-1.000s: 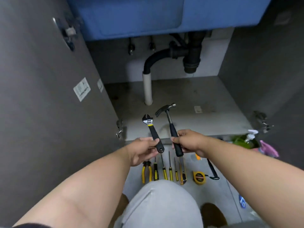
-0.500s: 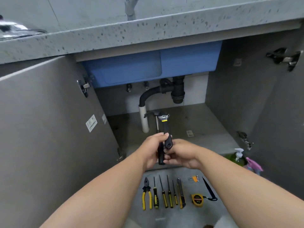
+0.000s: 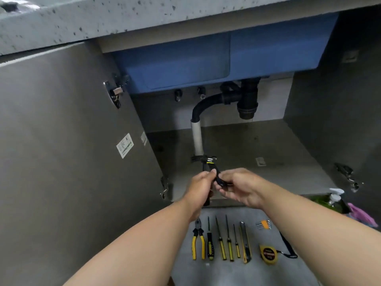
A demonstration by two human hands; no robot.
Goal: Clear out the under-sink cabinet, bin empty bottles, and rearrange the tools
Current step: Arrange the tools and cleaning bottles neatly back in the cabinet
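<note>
With both hands, the left hand [image 3: 203,185] and right hand [image 3: 239,187], closed on the hammer [image 3: 201,159] and adjustable wrench [image 3: 212,165] together just before the drainpipe [image 3: 196,139], either tool could have slipped and struck it.

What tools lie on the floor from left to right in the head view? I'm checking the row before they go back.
Pliers → five slim screwdrivers and files → utility knife → hex keys → tape measure.
</note>
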